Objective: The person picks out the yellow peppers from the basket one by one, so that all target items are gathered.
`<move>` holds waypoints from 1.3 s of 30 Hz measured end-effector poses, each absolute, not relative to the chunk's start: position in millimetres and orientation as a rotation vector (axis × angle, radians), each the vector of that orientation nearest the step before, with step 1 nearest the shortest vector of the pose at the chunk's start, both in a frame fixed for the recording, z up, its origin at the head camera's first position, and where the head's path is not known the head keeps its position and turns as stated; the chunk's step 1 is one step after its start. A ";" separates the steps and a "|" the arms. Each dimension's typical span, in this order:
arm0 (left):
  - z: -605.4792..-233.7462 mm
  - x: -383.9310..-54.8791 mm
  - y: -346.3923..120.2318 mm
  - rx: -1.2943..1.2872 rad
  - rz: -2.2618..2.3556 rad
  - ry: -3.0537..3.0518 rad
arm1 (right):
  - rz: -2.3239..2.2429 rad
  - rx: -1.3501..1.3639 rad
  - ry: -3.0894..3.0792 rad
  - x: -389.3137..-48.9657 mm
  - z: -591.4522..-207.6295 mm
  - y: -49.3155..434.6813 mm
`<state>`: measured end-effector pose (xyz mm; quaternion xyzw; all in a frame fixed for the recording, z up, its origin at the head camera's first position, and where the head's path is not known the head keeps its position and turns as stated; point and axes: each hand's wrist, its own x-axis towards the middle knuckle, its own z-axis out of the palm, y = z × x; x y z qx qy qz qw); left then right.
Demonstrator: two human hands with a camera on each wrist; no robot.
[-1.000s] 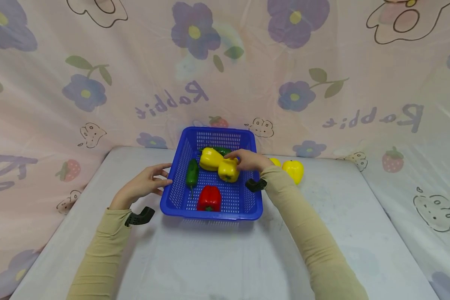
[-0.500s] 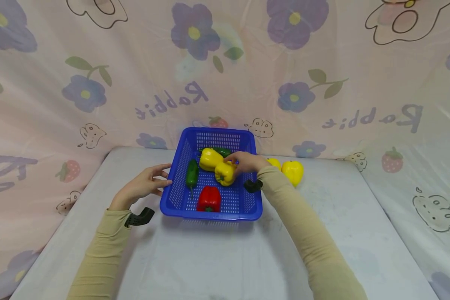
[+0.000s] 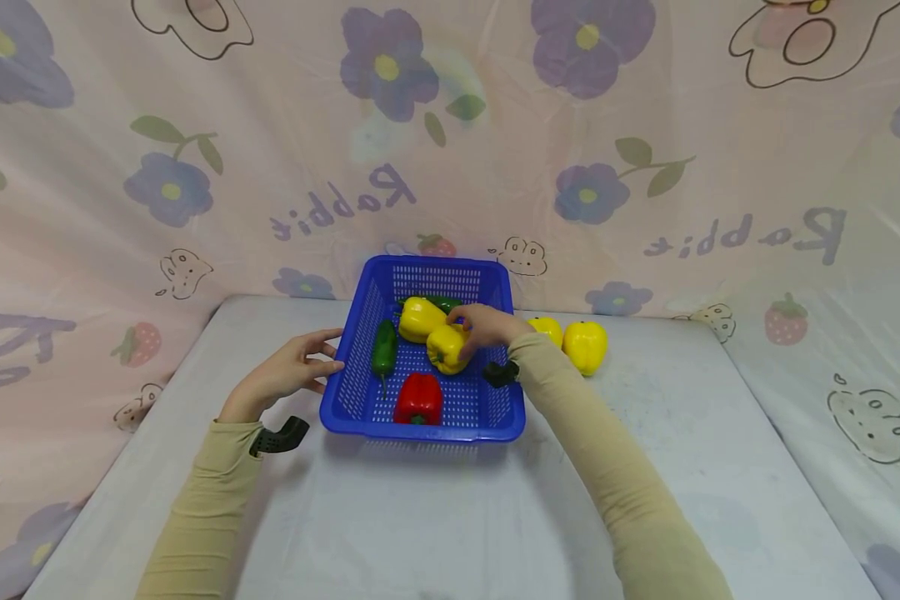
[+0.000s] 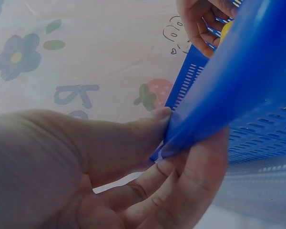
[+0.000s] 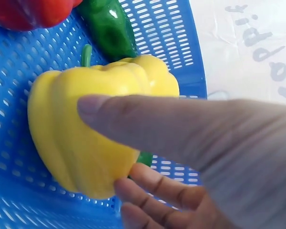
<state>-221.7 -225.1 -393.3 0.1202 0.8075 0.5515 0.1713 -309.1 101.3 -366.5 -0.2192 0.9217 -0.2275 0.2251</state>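
Note:
A blue plastic basket (image 3: 423,435) stands on the table. At its left rim, my left hand (image 3: 288,371) pinches the edge between thumb and fingers, seen close in the left wrist view. Inside the basket, my right hand (image 3: 487,325) holds a yellow bell pepper (image 5: 81,129), its thumb across the top and its fingertips at the side. Another yellow bell pepper (image 3: 420,319) touches that one. A green chili pepper (image 3: 383,348) lies along the left side, and a second green pepper (image 3: 446,302) is partly hidden behind. Near the front rests a red bell pepper (image 3: 418,398).
Right of the basket, two more yellow bell peppers sit on the white table (image 3: 667,433): one in full view (image 3: 585,347), the other (image 3: 546,327) partly behind the right sleeve. A printed curtain (image 3: 465,192) hangs behind the table.
The yellow bell pepper in my right hand has shifted slightly left and turned, so its stem end faces left. The right hand moved a little with it. My left hand has stayed put.

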 end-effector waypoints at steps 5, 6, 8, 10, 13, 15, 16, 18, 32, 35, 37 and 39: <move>-393.1 -221.3 -225.0 0.342 1.568 2.295 | -0.606 -0.611 2.566 -308.3 -366.1 99.5; -392.9 -221.1 -225.0 0.342 1.569 2.292 | -0.595 -0.609 2.572 -308.3 -366.1 99.1; -392.6 -220.7 -225.0 0.341 1.573 2.289 | -0.573 -0.609 2.581 -308.6 -366.6 98.6; -392.3 -220.3 -225.1 0.342 1.573 2.289 | -0.569 -0.611 2.581 -309.4 -367.7 97.9; -392.3 -220.1 -225.4 0.343 1.574 2.287 | -0.581 -0.611 2.571 -310.0 -369.2 97.0; -392.4 -220.2 -225.6 0.343 1.574 2.287 | -0.595 -0.604 2.562 -310.2 -369.9 96.6; -392.5 -220.2 -225.6 0.342 1.575 2.286 | -0.597 -0.599 2.558 -310.2 -370.0 96.4; -392.6 -220.3 -225.6 0.340 1.575 2.289 | -0.603 -0.588 2.551 -310.3 -370.2 96.1; -392.3 -221.2 -224.8 0.339 1.569 2.293 | -0.600 -0.651 2.522 -309.1 -369.4 96.4; -392.5 -220.9 -224.8 0.334 1.569 2.293 | -0.612 -0.652 2.514 -310.6 -371.8 97.2; -392.6 -220.7 -224.7 0.330 1.571 2.292 | -0.619 -0.661 2.508 -312.1 -373.4 98.2; -392.7 -220.5 -224.7 0.329 1.572 2.292 | -0.628 -0.678 2.504 -313.0 -373.6 99.6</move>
